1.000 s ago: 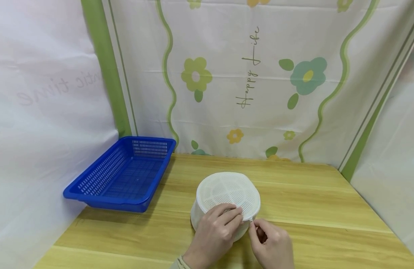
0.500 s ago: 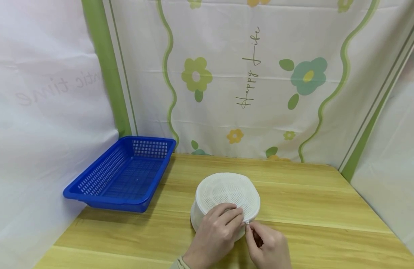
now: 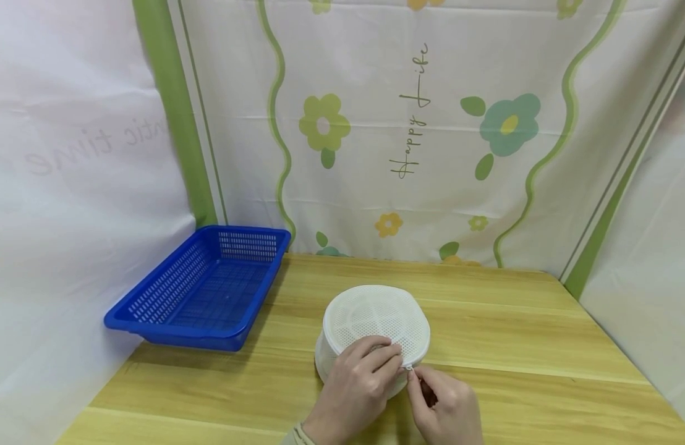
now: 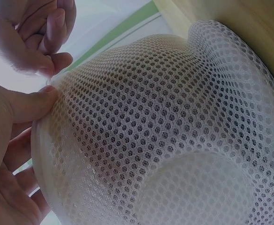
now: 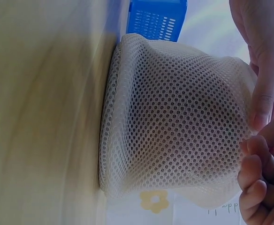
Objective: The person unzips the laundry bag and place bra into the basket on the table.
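Observation:
A white, drum-shaped mesh laundry bag (image 3: 376,306) stands upright on the table in the head view. My left hand (image 3: 356,386) grips its near top rim, with the fingers over the lid and the thumb (image 4: 36,104) against the side wall in the left wrist view. Just right of those fingers, my right hand (image 3: 450,402) pinches a small white zipper pull (image 3: 410,369) at the rim between thumb and forefinger. The mesh wall (image 5: 184,112) bulges a little in the right wrist view. Whatever the bag may contain is hidden.
At the back left is a blue perforated plastic basket (image 3: 242,339), apart from the bag. The wood-grain table (image 3: 531,346) extends to the right. Printed curtains (image 3: 365,179) close off the back and both sides.
Over the last second my right hand has drawn the zipper pull a short way left along the rim, closer to my left fingers. The left hand and the basket stay put.

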Available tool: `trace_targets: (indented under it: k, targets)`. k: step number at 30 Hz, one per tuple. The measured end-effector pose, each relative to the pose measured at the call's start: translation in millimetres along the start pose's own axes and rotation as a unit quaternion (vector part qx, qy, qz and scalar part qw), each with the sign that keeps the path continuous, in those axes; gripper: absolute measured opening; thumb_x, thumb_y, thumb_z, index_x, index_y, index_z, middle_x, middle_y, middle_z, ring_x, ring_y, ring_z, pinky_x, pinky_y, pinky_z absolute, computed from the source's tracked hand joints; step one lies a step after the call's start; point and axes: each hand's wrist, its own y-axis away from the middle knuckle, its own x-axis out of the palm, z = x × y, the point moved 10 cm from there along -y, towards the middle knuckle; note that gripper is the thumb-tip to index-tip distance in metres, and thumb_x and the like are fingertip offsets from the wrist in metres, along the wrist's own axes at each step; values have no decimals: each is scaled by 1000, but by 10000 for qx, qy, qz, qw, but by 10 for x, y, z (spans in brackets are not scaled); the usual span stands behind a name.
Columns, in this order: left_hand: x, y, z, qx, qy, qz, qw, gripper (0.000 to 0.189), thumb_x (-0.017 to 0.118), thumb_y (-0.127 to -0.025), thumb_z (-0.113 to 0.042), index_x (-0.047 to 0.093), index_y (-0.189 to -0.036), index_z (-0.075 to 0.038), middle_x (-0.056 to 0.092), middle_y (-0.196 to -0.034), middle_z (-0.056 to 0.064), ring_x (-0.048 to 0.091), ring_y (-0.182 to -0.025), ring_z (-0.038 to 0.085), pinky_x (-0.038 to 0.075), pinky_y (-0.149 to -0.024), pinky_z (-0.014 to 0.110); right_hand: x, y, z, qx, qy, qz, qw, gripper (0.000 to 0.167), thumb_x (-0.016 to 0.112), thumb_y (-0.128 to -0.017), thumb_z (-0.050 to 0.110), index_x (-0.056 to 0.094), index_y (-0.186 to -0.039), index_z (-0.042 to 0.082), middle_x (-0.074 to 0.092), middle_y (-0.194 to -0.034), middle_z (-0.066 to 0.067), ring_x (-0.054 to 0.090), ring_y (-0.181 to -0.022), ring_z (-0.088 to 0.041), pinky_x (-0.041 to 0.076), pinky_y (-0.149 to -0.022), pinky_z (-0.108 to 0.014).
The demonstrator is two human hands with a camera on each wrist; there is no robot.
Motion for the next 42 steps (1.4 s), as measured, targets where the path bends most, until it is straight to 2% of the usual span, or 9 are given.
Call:
trace_targets:
  k: [3,7,12,21,31,42]
  targets:
    - [1,-1,1,0,-9,7,10000,12,80,-79,-11,77,-91,-8,72,-99,1,64,-99,17,50,-94,26,-10,0,-7,3,39,-58,10000,12,67,-72,-2,68,-73,10,45,-56,14,36,-46,6,28,-39,-6]
    - [4,4,-1,20,-11,3,10000,7,71,-88,-11,77,-90,-9,72,-99,1,64,-99,18,50,-94,26,-25,0,-20,23,84,-129,9999,11,67,-72,-1,69,-74,10,45,-55,14,36,-46,5,28,-39,-6]
    - [-2,6,-7,40,-34,-57,10000,28,52,-100,-14,77,-88,-9,72,-98,1,64,-98,18,51,-93,26,-42,-8,-21,62,171,-168,9997,11,67,-72,0,70,-73,10,46,-55,14,38,-45,4,30,-39,-8]
    - [5,7,-3,32,-39,-57,10000,28,53,-100,-15,77,-87,-10,71,-98,0,64,-98,17,51,-93,26,-59,-4,-39,86,203,-245,9995,10,68,-72,1,70,-73,10,48,-55,13,40,-43,1,32,-39,-9]
    - [1,-2,-8,51,-100,-73,9999,33,48,-102,-14,77,-87,-10,71,-97,0,64,-97,17,51,-93,26,-81,-8,-73,230,188,-250,9992,11,70,-72,-2,71,-72,9,49,-55,13,41,-45,4,34,-38,-10]
    - [9,-2,0,-5,-48,-21,10000,33,48,-102,-14,77,-88,-10,71,-97,0,64,-97,17,51,-92,26,-86,-1,-98,319,231,-298,9988,11,72,-70,-3,71,-71,8,50,-55,13,41,-45,4,33,-37,-11]
